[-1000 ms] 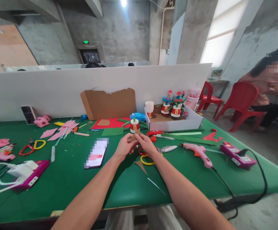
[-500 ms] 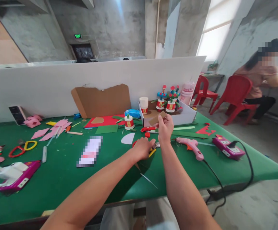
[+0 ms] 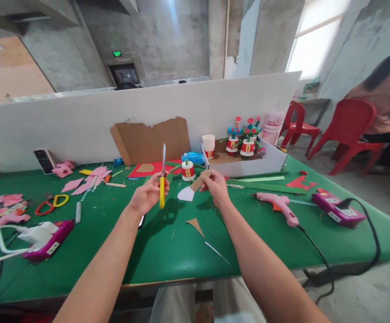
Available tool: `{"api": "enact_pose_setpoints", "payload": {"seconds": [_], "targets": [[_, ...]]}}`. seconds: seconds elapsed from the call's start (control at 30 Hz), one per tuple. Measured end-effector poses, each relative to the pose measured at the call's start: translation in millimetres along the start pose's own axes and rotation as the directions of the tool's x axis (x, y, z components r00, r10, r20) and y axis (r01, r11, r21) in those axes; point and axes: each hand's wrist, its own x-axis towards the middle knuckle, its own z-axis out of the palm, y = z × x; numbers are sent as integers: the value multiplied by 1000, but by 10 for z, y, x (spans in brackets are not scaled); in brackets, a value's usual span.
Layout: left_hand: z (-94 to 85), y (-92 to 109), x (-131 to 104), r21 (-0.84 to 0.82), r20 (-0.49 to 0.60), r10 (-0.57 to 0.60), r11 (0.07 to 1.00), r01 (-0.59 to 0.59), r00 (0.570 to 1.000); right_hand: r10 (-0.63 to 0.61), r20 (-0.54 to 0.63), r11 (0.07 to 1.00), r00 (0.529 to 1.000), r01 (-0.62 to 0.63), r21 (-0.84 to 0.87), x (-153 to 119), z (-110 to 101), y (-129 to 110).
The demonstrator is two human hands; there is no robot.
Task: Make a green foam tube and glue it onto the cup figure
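Observation:
My left hand (image 3: 147, 195) is closed on a pair of scissors (image 3: 163, 190), their yellow handle low and the blades pointing up. In my right hand (image 3: 217, 186), fingers pinch a small strip of brown cardboard (image 3: 200, 180). Just below that strip lies a rounded white paper piece (image 3: 186, 194), partly overlapped by it in view. Behind the hands stands a red-and-white paper cup (image 3: 188, 171) with striped green spiral arms. A pointed cardboard scrap (image 3: 196, 226) lies on the green table between my forearms. Beneath my left wrist a phone (image 3: 142, 221) is mostly hidden.
A white box (image 3: 248, 168) at the back holds several cup figures. To the right lie a pink glue gun (image 3: 277, 205) and a purple power strip (image 3: 338, 208) with a cable. Pink paper scraps (image 3: 94, 179) and another power strip (image 3: 50, 242) are at left. A person sits at far right.
My left hand has moved left and raised the scissors upright, away from my right hand. My right hand has lowered the cardboard strip and shifted left. The view has turned slightly left.

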Motion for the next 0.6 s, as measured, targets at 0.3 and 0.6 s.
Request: {"api": "enact_pose_setpoints", "payload": {"seconds": [0.3, 0.6], "targets": [[489, -166, 175, -80, -169, 88, 992, -102, 982, 168, 253, 842, 953, -5, -539, -124, 158, 332], [529, -401, 107, -56, -266, -39, 998, 25, 963, 414, 212, 804, 885, -247, -540, -171, 162, 180]]}}
